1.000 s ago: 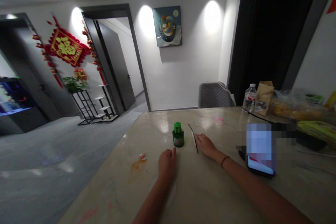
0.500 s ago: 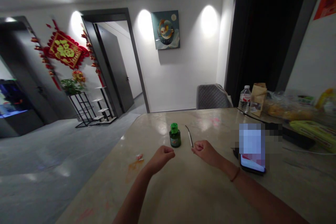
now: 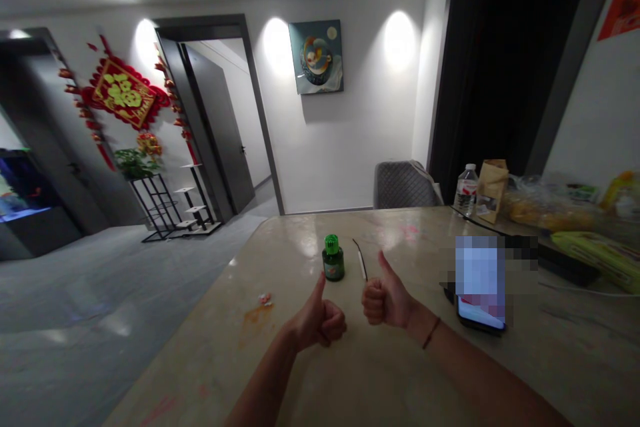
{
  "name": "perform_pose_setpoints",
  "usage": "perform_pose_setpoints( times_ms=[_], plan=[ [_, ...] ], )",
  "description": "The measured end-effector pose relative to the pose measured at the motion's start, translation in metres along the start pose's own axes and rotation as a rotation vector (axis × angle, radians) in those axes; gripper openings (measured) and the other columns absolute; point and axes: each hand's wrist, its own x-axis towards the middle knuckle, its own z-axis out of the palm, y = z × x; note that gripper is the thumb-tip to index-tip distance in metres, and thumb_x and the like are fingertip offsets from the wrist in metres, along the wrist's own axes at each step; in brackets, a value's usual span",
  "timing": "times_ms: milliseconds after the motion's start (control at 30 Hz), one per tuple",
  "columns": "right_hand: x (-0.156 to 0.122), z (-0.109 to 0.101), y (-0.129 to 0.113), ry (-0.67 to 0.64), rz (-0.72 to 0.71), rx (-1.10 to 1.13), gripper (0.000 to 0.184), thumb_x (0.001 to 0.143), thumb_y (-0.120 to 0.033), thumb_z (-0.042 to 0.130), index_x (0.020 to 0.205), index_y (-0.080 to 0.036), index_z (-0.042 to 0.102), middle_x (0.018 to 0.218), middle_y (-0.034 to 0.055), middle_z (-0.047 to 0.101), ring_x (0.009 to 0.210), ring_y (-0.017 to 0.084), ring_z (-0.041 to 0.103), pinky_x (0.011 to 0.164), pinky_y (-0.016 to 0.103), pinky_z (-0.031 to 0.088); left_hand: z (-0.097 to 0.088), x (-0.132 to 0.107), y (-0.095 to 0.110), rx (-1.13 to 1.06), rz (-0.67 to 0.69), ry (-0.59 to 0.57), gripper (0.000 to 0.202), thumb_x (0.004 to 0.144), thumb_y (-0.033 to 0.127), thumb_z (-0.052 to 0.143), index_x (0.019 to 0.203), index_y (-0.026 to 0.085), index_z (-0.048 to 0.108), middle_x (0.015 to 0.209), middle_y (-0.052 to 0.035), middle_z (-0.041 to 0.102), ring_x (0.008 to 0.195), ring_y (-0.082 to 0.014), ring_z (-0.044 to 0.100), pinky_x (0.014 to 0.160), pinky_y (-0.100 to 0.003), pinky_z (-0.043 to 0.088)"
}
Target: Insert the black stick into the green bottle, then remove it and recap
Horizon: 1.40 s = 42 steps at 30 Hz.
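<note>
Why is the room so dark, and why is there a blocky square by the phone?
Head view: only small ceiling spotlights glow, throwing bright patches on the back wall and shiny glare on the table. The square over the phone is deliberate pixel blur. The left hand and right hand look dim but sharp.

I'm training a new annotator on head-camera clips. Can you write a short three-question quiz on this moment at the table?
1. True or false: the left hand grips the green-capped bottle.
2. Which lies nearest the right hand? A. the thin stick B. the water bottle C. the paper bag
3. Fill in: both hands are closed fists with the ___ raised.

Key
1. False; it holds nothing, and the bottle stands apart on the table.
2. A
3. thumbs
</note>
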Motion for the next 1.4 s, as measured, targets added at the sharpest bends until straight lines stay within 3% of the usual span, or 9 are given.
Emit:
perform_pose_setpoints(
  times_ms=[133,267,367,467,533,633,800,967,1400],
  plan=[
    [0.003,-0.005,0.018,-0.026,-0.003,0.129,0.068,0.062,-0.083,0.003,0.038,-0.02,0.016,0.035,-0.0082,0.014,0.029,0.004,0.014,0.035,0.021,0.011,0.001,0.004,-0.007,0.004,-0.068,-0.036,0.074,0.056,0.083,-0.006,0.04,0.019,0.027,0.039,0.005,0.021,0.037,-0.006,0.014,0.036,-0.022,0.003],
    [0.004,-0.003,0.017,0.078,-0.041,0.045,0.067,0.063,-0.083,0.012,0.037,-0.021,0.015,0.033,-0.0085,0.014,0.029,0.004,0.014,0.035,0.021,0.011,0.001,0.003,0.002,0.034,-0.016,0.118,0.072,0.058,0.083,-0.004,0.041,0.019,0.025,0.039,0.0058,0.02,0.037,-0.0058,0.013,0.037,-0.021,0.007],
    [0.011,-0.001,0.008,0.367,-0.089,-0.231,0.063,0.068,-0.076,0.028,0.04,-0.02,0.024,0.035,-0.0089,0.02,0.031,0.004,0.016,0.035,0.021,0.012,-0.004,0.005,0.008,0.135,0.08,0.4,0.067,0.063,0.081,0.014,0.045,0.019,0.033,0.039,0.0067,0.025,0.036,-0.0055,0.018,0.038,-0.02,0.013],
    [0.025,-0.002,-0.001,0.693,-0.195,-0.658,0.048,0.067,-0.065,0.046,0.053,-0.019,0.042,0.046,-0.0061,0.039,0.039,0.007,0.035,0.04,0.021,0.027,-0.016,0.009,0.005,0.34,0.159,0.774,0.054,0.067,0.069,0.034,0.05,0.018,0.041,0.04,0.0065,0.033,0.036,-0.0064,0.026,0.04,-0.021,0.019],
    [0.037,-0.006,-0.005,0.85,-0.327,-0.9,0.039,0.064,-0.056,0.057,0.068,-0.018,0.05,0.066,-0.0001,0.054,0.062,0.013,0.052,0.058,0.026,0.041,-0.026,0.011,-0.001,0.466,0.258,1.022,0.048,0.071,0.061,0.032,0.05,0.018,0.043,0.041,0.0052,0.036,0.039,-0.0078,0.03,0.043,-0.022,0.023],
    [0.056,-0.013,-0.011,1.004,-0.462,-1.113,0.044,0.061,-0.046,0.063,0.09,-0.016,0.052,0.1,0.0098,0.057,0.098,0.022,0.052,0.086,0.034,0.038,-0.038,0.012,-0.012,0.502,0.292,1.154,0.044,0.074,0.053,0.029,0.049,0.019,0.042,0.043,0.0037,0.038,0.043,-0.0101,0.035,0.047,-0.023,0.025],
    [0.09,-0.023,-0.012,1.063,-0.443,-1.155,0.061,0.06,-0.043,0.064,0.108,-0.01,0.047,0.115,0.018,0.051,0.109,0.025,0.048,0.093,0.036,0.035,-0.039,0.012,-0.03,0.542,0.281,1.233,0.039,0.074,0.048,0.032,0.048,0.02,0.04,0.044,0.0025,0.039,0.047,-0.0127,0.038,0.05,-0.024,0.023],
    [0.116,-0.033,-0.002,1.072,-0.441,-1.027,0.067,0.055,-0.047,0.065,0.109,-0.013,0.044,0.114,0.0161,0.051,0.106,0.024,0.051,0.089,0.035,0.039,-0.036,0.013,-0.04,0.616,0.327,1.284,0.039,0.076,0.045,0.033,0.047,0.02,0.035,0.047,0.002,0.039,0.05,-0.013,0.039,0.051,-0.024,0.022],
    [0.126,-0.024,0.012,1.131,-0.642,-0.879,0.027,0.062,-0.035,0.061,0.081,-0.017,0.057,0.079,0.0037,0.057,0.07,0.017,0.056,0.05,0.026,0.049,-0.04,0.012,-0.042,0.539,0.364,1.346,0.039,0.076,0.045,0.031,0.047,0.02,0.036,0.046,0.0023,0.038,0.049,-0.0124,0.039,0.05,-0.024,0.025]
  ],
)
